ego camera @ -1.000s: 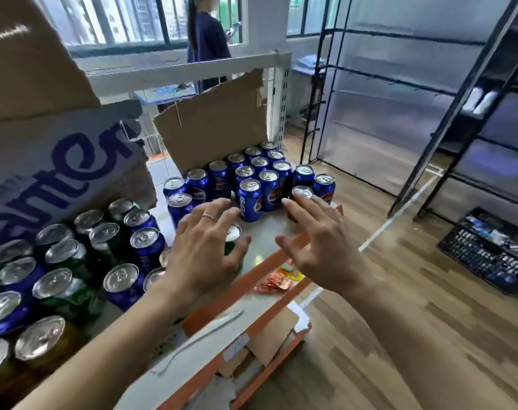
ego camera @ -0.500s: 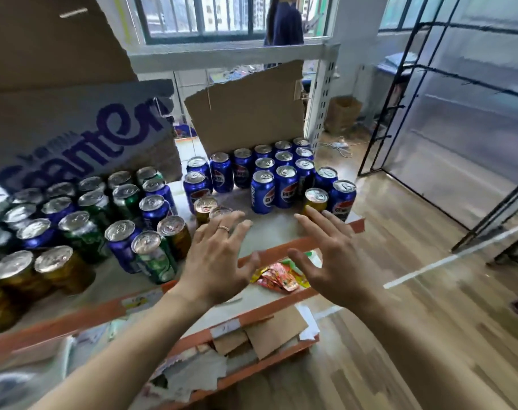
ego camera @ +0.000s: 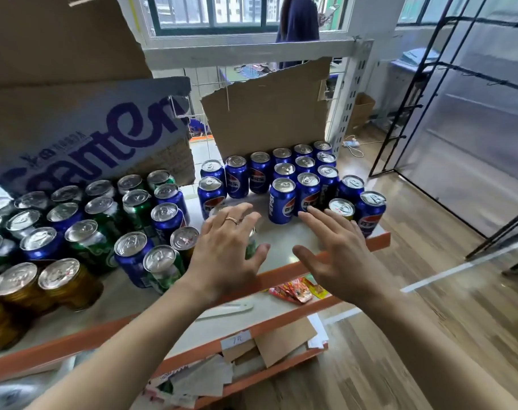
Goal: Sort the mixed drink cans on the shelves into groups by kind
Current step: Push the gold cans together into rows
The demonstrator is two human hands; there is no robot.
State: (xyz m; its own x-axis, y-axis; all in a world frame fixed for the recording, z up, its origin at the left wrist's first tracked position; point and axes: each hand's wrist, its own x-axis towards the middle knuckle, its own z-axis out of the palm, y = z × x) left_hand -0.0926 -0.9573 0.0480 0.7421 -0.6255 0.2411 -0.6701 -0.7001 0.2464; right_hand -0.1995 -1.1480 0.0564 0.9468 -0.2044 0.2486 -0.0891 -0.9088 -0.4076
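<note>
Your hands barely moved: left hand (ego camera: pixel 226 247) spread over a green can (ego camera: pixel 251 247), right hand (ego camera: pixel 337 250) loose, empty. Blue Pepsi cans (ego camera: pixel 282 202) stand together on the shelf (ego camera: pixel 379 238); the left pile (ego camera: pixel 163 217) is mixed.

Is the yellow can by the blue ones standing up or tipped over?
Standing up. The yellow can shows its round silver top facing upward, like the blue cans beside it.
</note>
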